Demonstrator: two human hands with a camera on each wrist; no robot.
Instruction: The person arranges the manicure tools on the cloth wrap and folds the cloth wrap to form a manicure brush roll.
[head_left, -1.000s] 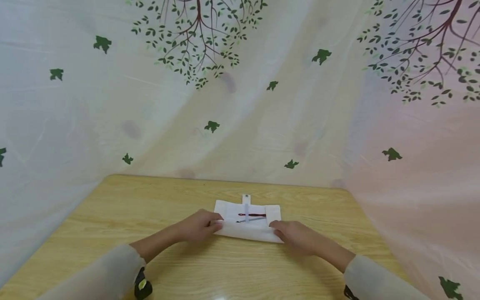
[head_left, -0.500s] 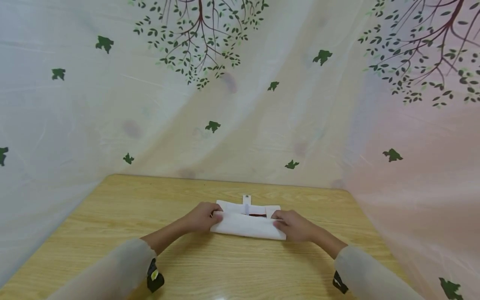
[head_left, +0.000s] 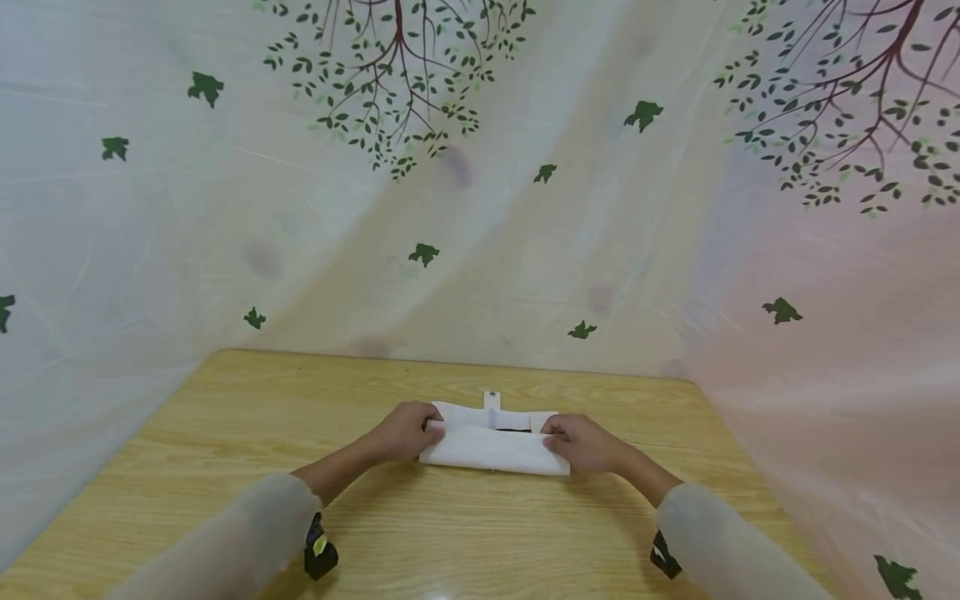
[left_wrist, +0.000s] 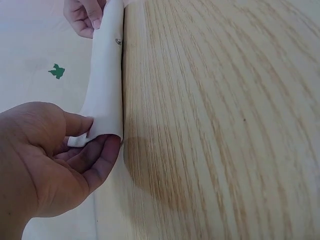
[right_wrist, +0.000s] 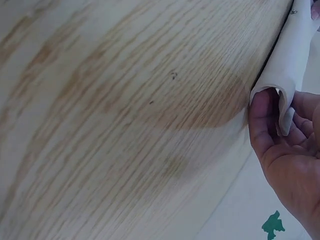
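A white roll-up pouch (head_left: 491, 452) lies across the table with its near part folded over toward the back. My left hand (head_left: 407, 431) pinches the left end of the fold, thumb on the outside. At the other end, my right hand (head_left: 588, 442) grips the fold the same way. Both wrist views show curled fingers tucked inside the rounded fold (left_wrist: 106, 75). A narrow strap with a snap (head_left: 492, 399) sticks out from the pouch's back edge. Just a dark sliver of a slim tool (head_left: 514, 431) shows above the fold; the rest is covered.
The wood-grain table (head_left: 480, 533) stretches out on all sides of the pouch. Behind it hangs a pale curtain (head_left: 337, 250) printed with leaves and branches, meeting the table's back edge. Small dark devices (head_left: 321, 554) sit at the wrists.
Both hands have lifted the pouch's near edge and folded it away from me. The fold now covers most of the slim tools that lay in sight a second ago.
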